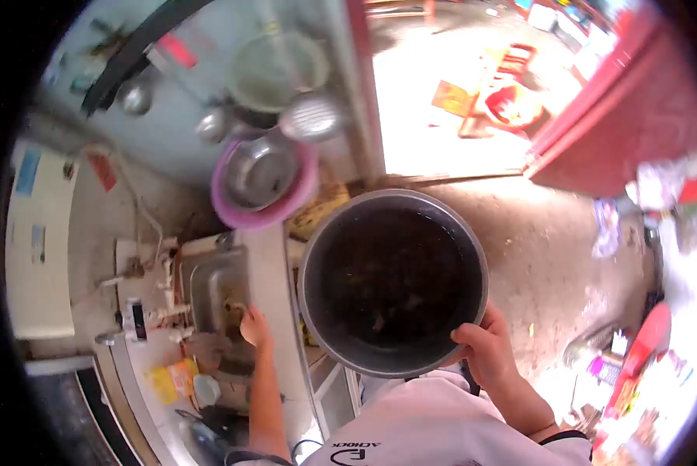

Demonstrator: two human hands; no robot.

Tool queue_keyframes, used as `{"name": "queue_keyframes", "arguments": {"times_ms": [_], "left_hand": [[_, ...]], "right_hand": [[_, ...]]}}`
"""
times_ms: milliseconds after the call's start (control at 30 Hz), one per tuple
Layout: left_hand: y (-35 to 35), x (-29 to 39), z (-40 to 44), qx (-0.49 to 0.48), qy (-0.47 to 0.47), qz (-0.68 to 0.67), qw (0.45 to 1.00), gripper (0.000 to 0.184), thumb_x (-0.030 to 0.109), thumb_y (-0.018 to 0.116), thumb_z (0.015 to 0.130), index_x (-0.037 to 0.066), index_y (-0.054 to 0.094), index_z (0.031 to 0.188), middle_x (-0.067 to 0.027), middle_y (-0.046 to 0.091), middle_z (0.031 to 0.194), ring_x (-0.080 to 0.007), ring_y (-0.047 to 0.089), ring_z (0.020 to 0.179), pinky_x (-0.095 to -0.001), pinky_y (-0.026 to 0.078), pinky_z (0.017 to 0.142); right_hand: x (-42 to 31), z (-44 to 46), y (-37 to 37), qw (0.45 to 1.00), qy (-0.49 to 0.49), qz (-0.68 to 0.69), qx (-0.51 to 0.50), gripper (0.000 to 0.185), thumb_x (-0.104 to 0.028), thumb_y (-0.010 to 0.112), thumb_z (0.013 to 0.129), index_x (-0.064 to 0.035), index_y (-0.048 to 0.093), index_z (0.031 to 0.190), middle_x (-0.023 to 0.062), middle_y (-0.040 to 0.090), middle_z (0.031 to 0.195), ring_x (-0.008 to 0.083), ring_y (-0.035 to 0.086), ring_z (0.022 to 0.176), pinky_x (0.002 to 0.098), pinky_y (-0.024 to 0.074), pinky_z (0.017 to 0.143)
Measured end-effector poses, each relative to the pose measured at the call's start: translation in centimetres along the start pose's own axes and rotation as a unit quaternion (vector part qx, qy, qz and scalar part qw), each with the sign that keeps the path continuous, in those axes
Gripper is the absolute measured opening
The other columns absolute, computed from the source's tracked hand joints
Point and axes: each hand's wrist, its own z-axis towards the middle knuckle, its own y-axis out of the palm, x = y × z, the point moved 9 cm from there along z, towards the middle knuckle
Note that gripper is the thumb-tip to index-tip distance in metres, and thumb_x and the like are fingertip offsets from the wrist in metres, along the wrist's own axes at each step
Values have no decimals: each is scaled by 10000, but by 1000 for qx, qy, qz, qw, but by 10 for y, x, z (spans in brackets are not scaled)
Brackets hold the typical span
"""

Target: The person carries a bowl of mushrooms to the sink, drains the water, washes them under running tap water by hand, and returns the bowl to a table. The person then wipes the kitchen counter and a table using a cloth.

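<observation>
A large round dark metal pot (395, 283) with a grey rim is held out in front of the body. Its inside is dark, with small bits at the bottom that I cannot make out. My right hand (488, 346) grips the pot's lower right edge, thumb over the rim. On the other side, my left hand (255, 326) is over the near edge of the metal sink (239, 272), away from the pot. Its fingers are drawn together, and whatever they may hold is too small to tell.
A steel bowl (263, 172) rests in a pink basin (305, 167) beyond the sink. Ladles hang on the wall. A yellow packet (173, 380) lies on the left counter. An open doorway with a red door (620, 116) is ahead; assorted items are at the right.
</observation>
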Motion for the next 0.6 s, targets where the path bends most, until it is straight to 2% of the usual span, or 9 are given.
{"name": "queue_keyframes", "arguments": {"times_ms": [100, 167, 200, 233, 267, 333, 467, 500, 600], "left_hand": [[48, 65, -51, -140, -27, 12, 990, 537, 402, 359, 892, -31, 561, 647, -231, 570, 667, -377, 535, 565, -464, 365, 511], [100, 80, -69, -125, 48, -24, 991, 533, 390, 367, 894, -27, 548, 615, -225, 565, 652, -361, 523, 548, -460, 363, 505], [146, 62, -74, -134, -3, -87, 987, 513, 365, 365, 900, -14, 524, 592, -224, 555, 653, -353, 513, 552, -451, 350, 499], [192, 94, -88, -169, 80, -163, 969, 492, 350, 375, 902, -20, 494, 601, -174, 528, 615, -314, 489, 545, -435, 347, 508], [235, 131, -106, -215, 155, -244, 933, 473, 336, 385, 905, -26, 465, 610, -123, 500, 577, -276, 465, 538, -418, 344, 516], [278, 198, -146, -336, -11, -453, 826, 447, 333, 392, 912, 23, 402, 591, -31, 411, 554, -185, 400, 524, -353, 325, 505], [226, 420, -300, -519, -82, -389, 757, 385, 327, 380, 922, 138, 362, 587, 27, 300, 514, -102, 310, 452, -260, 245, 404], [199, 489, -338, -549, 76, -375, 743, 386, 346, 356, 930, 146, 348, 601, 35, 257, 484, -93, 277, 401, -255, 218, 365], [130, 631, -462, -727, 15, -473, 497, 394, 389, 357, 936, 142, 353, 629, 30, 262, 486, -91, 234, 392, -243, 192, 383]], "right_hand": [[-27, -47, -81, 998, -17, 33, 45, 482, 12, 496, 685, -40, 449, 1162, 87, 579, 961, 202, 605, 794, 358, 571, 546], [-37, -82, -128, 996, -19, 48, 69, 475, 1, 505, 697, -38, 443, 1167, 89, 579, 954, 200, 607, 784, 359, 571, 571], [-44, -100, -152, 995, -24, 46, 84, 462, 1, 506, 705, -32, 439, 1162, 91, 579, 946, 199, 610, 772, 357, 570, 588], [-47, -118, -178, 990, -42, 63, 116, 462, 1, 506, 705, -32, 439, 1162, 91, 579, 946, 199, 610, 772, 357, 570, 588], [-49, -149, -224, 980, -56, 105, 162, 454, 1, 506, 707, -29, 440, 1155, 90, 579, 942, 200, 610, 767, 351, 569, 586], [-45, -179, -263, 965, -58, 156, 204, 421, 1, 510, 711, -28, 450, 1126, 88, 578, 932, 200, 611, 760, 338, 563, 568], [-41, -234, -339, 913, -135, 240, 301, 375, 15, 501, 708, -26, 474, 1080, 94, 583, 917, 208, 612, 724, 339, 552, 526], [-36, -243, -353, 906, -138, 248, 313, 375, 15, 501, 708, -26, 474, 1080, 94, 583, 917, 208, 612, 724, 339, 552, 526], [-36, -278, -406, 816, -218, 327, 425, 331, 44, 488, 682, 2, 496, 1010, 98, 584, 815, 225, 606, 631, 333, 535, 456]]}}
